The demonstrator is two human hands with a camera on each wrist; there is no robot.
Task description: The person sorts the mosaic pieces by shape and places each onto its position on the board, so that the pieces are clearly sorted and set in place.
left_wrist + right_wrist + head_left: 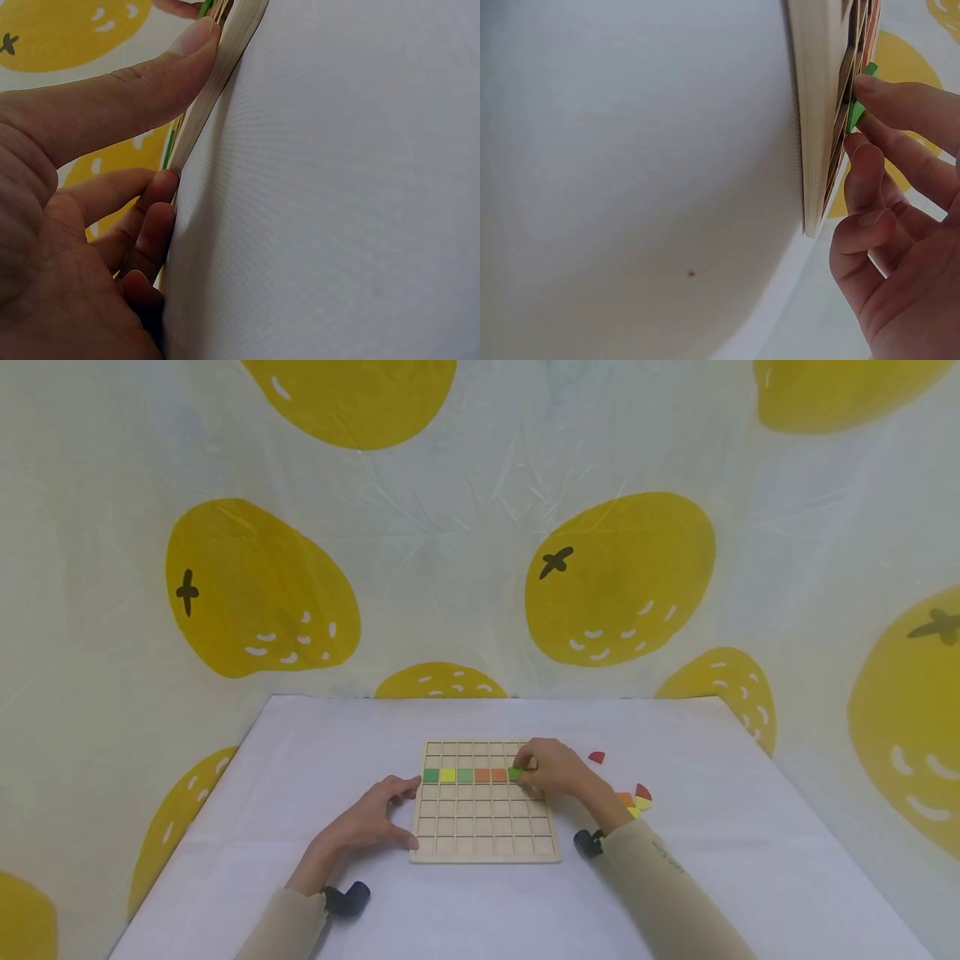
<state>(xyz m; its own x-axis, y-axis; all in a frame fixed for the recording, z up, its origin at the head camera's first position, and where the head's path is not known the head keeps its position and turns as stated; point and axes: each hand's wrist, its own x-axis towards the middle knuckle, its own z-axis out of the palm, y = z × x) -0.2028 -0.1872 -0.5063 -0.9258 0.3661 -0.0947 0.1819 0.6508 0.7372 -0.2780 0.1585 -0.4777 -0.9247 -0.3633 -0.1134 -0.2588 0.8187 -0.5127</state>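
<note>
A wooden grid board (485,862) lies on the table. One of its upper rows holds green, yellow, light green and orange square tiles (491,775). At the right end of that row my right hand (555,768) pinches a green tile (514,773) between thumb and fingers. The right wrist view shows this green tile (856,114) tilted at a cell of the board. Along the board's left edge rests my left hand (367,818), thumb near the lower corner and fingertips higher up. In the left wrist view the thumb (150,86) touches the rim.
Right of the board lie loose pieces: a red quarter-round piece (597,757), another red piece (643,792), an orange piece (625,798) and yellow ones, partly behind the right forearm. A white cloth covers the table (300,752). A fruit-patterned curtain (480,568) hangs behind it.
</note>
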